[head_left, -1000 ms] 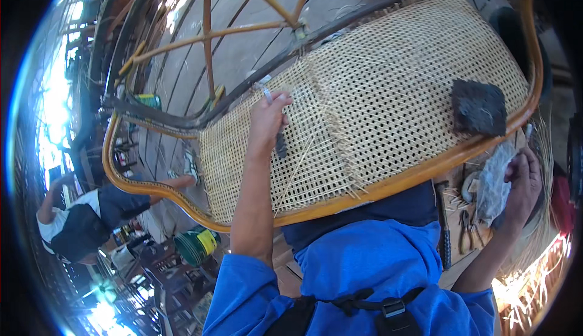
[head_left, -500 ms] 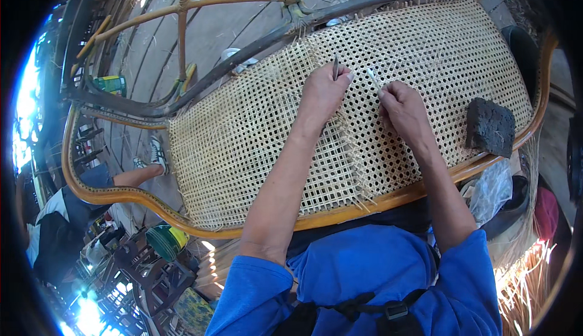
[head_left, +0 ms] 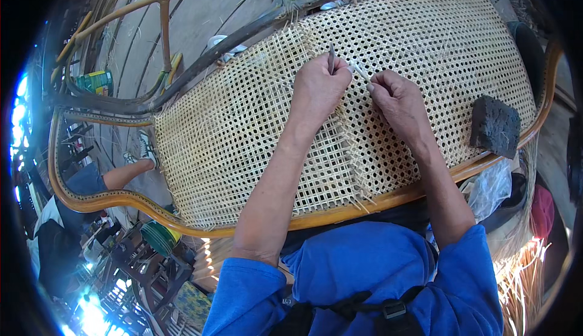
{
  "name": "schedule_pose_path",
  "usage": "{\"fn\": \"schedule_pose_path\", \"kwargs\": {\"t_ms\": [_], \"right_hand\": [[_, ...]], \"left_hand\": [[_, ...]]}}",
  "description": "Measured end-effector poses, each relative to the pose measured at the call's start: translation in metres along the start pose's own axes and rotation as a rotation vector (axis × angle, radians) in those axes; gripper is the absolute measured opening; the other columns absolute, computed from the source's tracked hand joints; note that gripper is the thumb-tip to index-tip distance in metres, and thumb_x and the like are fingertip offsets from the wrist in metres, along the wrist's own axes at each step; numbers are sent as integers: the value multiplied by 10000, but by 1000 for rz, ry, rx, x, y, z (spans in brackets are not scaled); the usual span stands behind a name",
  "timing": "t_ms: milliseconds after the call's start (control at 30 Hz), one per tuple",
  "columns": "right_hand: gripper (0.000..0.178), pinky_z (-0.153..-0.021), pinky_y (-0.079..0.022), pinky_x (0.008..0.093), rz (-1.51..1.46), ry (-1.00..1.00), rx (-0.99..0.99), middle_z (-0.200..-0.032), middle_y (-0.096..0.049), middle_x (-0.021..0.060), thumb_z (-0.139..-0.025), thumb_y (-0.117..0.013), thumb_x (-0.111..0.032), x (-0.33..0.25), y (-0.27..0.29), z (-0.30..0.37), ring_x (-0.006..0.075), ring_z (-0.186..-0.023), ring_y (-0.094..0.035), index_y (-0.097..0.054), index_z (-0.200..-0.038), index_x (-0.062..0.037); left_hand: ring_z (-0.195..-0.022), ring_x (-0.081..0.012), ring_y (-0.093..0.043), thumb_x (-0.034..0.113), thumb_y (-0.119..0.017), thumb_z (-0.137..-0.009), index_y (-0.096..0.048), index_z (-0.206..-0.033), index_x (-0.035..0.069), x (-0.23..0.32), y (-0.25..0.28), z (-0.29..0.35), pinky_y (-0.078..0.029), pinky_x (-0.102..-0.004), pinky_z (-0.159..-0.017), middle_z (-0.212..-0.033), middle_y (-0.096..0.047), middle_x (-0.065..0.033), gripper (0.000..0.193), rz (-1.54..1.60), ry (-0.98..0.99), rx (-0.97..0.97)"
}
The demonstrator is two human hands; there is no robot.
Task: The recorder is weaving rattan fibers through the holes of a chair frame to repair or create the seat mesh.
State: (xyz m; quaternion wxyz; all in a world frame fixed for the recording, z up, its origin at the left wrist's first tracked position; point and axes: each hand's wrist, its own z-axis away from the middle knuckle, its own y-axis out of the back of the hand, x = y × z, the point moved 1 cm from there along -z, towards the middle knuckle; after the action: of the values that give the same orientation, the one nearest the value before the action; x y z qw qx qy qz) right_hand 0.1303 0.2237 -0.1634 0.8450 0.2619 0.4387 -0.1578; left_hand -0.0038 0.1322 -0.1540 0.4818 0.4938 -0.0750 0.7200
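Woven cane webbing (head_left: 243, 111) covers the long curved seat of a rattan bench frame (head_left: 340, 213). Above its middle, my left hand (head_left: 319, 90) is closed on a dark, pointed metal tool (head_left: 331, 58), whose tip sticks up past the thumb. My right hand (head_left: 398, 102), just to the right, pinches a thin white stick (head_left: 361, 71) between thumb and forefinger. The stick slants up and left, its far end at the left fingertips; whether they grip it too I cannot tell. A seam of crossed strands (head_left: 349, 145) runs down the webbing below my hands.
A dark, rough block (head_left: 495, 126) rests on the webbing at right. Below it are a clear plastic bag (head_left: 490, 184) and loose cane strands (head_left: 522, 281). Another person's leg (head_left: 129, 173) shows at left, near a green container (head_left: 161, 237). Bare rattan poles (head_left: 165, 26) rise at the far side.
My hands have come closer together. The white stick has tipped leftward, so its far end now meets my left fingertips. The view has shifted slightly.
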Motion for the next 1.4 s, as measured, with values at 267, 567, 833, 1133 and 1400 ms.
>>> {"fn": "schedule_pose_path", "kwargs": {"t_ms": [267,567,833,1133,1400], "right_hand": [[175,-586,-465,306,-26,23,64,-707,-623,85,-876,-569,-184,-2,0,4,154,-609,-562,-628,-864,-19],[183,-617,-477,326,-1,51,58,-710,-629,128,-852,-569,-177,-4,1,8,201,-634,-598,-630,-846,-5],[185,-604,-472,307,-30,52,35,-674,-614,110,-855,-569,-175,-1,-2,8,157,-607,-574,-637,-868,-3],[171,-469,-410,230,-272,-34,-13,-645,-577,17,-919,-547,-163,8,10,9,73,-512,-500,-621,-904,-10],[147,-456,-417,229,-244,-21,2,-666,-579,14,-946,-517,-153,9,6,1,76,-493,-501,-611,-952,-40]], "left_hand": [[-589,-148,-581,156,-574,-787,-604,-760,10,3,1,4,-474,-303,-587,-645,-622,-78,152,-64,-17,32],[-599,-198,-609,153,-579,-767,-612,-771,16,0,-4,2,-491,-333,-610,-671,-637,-108,141,-243,-70,131],[-594,-192,-609,151,-577,-775,-611,-774,21,7,-6,9,-494,-327,-608,-664,-632,-108,135,-248,-65,107],[-595,-105,-565,175,-616,-846,-640,-889,14,-10,-8,4,-456,-266,-568,-688,-617,-29,167,-681,-631,396],[-529,-47,-468,165,-642,-831,-640,-888,24,-5,1,0,-365,-194,-491,-726,-617,-4,153,250,141,-123]]}}
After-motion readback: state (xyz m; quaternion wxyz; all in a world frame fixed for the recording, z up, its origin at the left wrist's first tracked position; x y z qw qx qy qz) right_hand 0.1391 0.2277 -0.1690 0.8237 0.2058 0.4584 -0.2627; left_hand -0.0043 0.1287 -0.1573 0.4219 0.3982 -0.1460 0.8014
